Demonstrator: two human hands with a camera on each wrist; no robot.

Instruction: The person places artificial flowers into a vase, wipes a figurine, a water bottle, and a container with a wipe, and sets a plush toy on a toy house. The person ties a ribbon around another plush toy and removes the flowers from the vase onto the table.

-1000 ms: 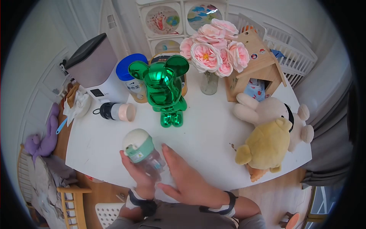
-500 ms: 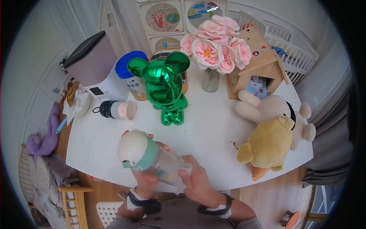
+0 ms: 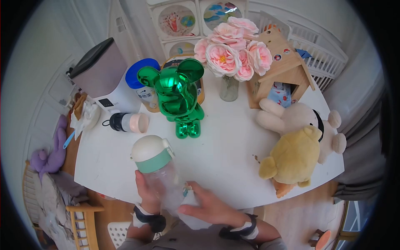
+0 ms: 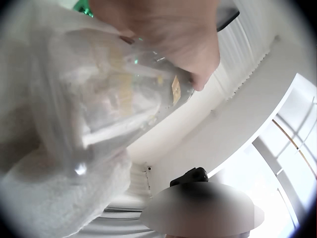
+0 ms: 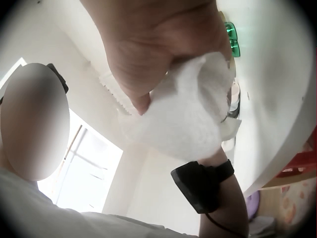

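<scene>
A clear water bottle (image 3: 163, 180) with a white and mint-green lid (image 3: 152, 155) is held above the near edge of the table. My left hand (image 3: 146, 195) grips its body from the left, and the lid points up and away from me. In my right hand (image 3: 216, 209) is a white tissue (image 5: 178, 114), bunched between thumb and fingers. This hand lies at the lower right side of the bottle, with the tissue against its lower part. Seen from the left wrist, the transparent wall of the bottle (image 4: 119, 94) fills the left, with tissue below it.
Behind the bottle stands a shiny green bear figure (image 3: 179, 98). A small cup with a black end (image 3: 125, 122) lies to its left, near a blue-lidded tub (image 3: 143, 75). Farther right are a flower vase (image 3: 228, 89), a wooden house (image 3: 275, 66) and plush toys (image 3: 291, 156).
The bottle tilted left, then swung back more upright, its lid turning. My right hand came to the bottle's lower part with the tissue and moved slightly down and left.
</scene>
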